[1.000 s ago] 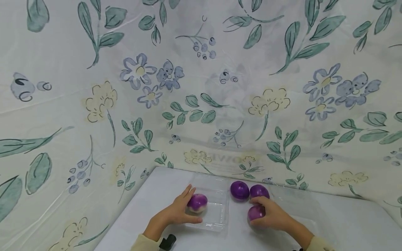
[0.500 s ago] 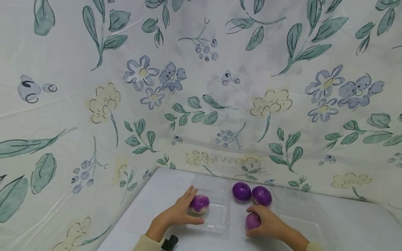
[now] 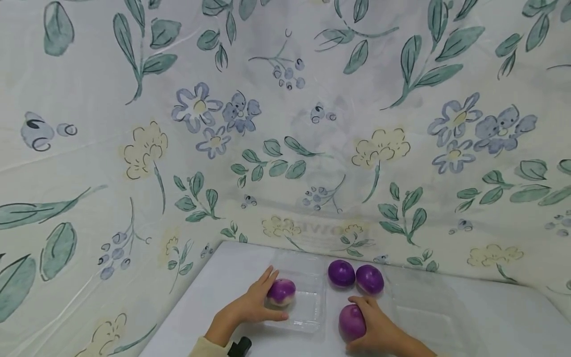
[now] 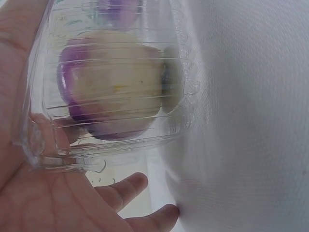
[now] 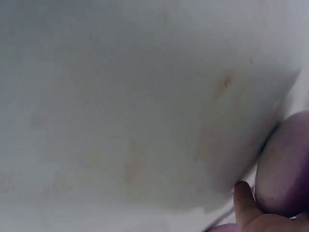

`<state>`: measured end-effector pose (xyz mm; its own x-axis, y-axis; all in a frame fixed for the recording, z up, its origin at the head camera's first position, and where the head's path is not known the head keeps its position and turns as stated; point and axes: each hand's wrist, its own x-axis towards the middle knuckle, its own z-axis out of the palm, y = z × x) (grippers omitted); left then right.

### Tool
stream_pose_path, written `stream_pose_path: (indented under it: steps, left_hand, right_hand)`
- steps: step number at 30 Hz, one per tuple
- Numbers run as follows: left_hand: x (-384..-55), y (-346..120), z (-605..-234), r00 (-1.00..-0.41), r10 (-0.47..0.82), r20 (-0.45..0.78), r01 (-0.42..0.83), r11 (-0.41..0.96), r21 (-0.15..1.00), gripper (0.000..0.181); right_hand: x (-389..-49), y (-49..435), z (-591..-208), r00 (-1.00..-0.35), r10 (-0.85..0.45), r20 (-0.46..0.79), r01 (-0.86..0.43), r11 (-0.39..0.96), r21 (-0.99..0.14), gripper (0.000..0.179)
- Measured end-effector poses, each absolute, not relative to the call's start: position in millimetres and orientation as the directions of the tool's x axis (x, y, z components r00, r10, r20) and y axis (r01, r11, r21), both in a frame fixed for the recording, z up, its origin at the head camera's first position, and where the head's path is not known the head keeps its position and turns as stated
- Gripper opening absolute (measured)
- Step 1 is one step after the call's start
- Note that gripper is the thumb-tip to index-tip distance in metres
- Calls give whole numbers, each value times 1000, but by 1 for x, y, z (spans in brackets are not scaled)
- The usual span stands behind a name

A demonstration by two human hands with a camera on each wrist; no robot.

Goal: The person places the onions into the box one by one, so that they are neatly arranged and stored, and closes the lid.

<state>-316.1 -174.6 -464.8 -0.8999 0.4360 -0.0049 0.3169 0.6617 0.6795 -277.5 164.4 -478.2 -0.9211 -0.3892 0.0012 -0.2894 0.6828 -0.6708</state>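
A clear plastic container (image 3: 308,325) holds one purple-and-white turnip (image 3: 282,292). My left hand (image 3: 252,302) spans the container's left end, thumb along the front and fingers toward the back. Through the ribbed wall in the left wrist view, the turnip (image 4: 116,87) shows its pale underside, and two fingers (image 4: 123,191) extend below the container. My right hand (image 3: 379,327) grips another purple turnip (image 3: 351,322), to the right of the container. In the right wrist view, a finger (image 5: 246,205) lies against that turnip (image 5: 285,169) at the lower right.
Two dark purple turnips (image 3: 341,273) sit side by side behind the right hand. A second clear plastic piece (image 3: 428,297) lies flat on the white table (image 3: 499,312) at the right. Floral fabric (image 3: 285,124) hangs along the table's back edge.
My right hand has drawn its turnip toward the front and slightly left, away from the two at the back. The left hand and the container stay in place.
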Motion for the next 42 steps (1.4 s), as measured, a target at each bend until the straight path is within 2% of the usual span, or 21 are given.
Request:
stream_pose_path:
  steps: [3, 8, 14, 18, 36, 42]
  left_hand:
    - [-318, -175, -465, -900, 436, -2, 319, 660, 680, 115]
    - [-319, -175, -468, -898, 440, 2, 322, 655, 684, 115]
    - [-317, -180, -472, -893, 449, 17, 342, 654, 675, 116]
    - [-317, -181, -471, -897, 441, 23, 339, 655, 675, 115]
    - [-323, -179, -472, -888, 459, 32, 359, 647, 673, 115]
    - [-322, -178, -471, -890, 455, 20, 349, 653, 672, 115]
  right_hand:
    - [-275, 162, -478, -931, -364, -15, -254, 677, -691, 105]
    - [-274, 158, -484, -928, -370, 50, -299, 653, -696, 100]
    - [-276, 151, -491, -925, -380, -7, -246, 613, -751, 94]
    - [-278, 149, -490, -929, -371, 0, -240, 602, -761, 92]
    - [-276, 147, -487, -937, -341, 69, -279, 618, -735, 87]
    - [-276, 150, -476, -933, -335, 133, -326, 627, -708, 85]
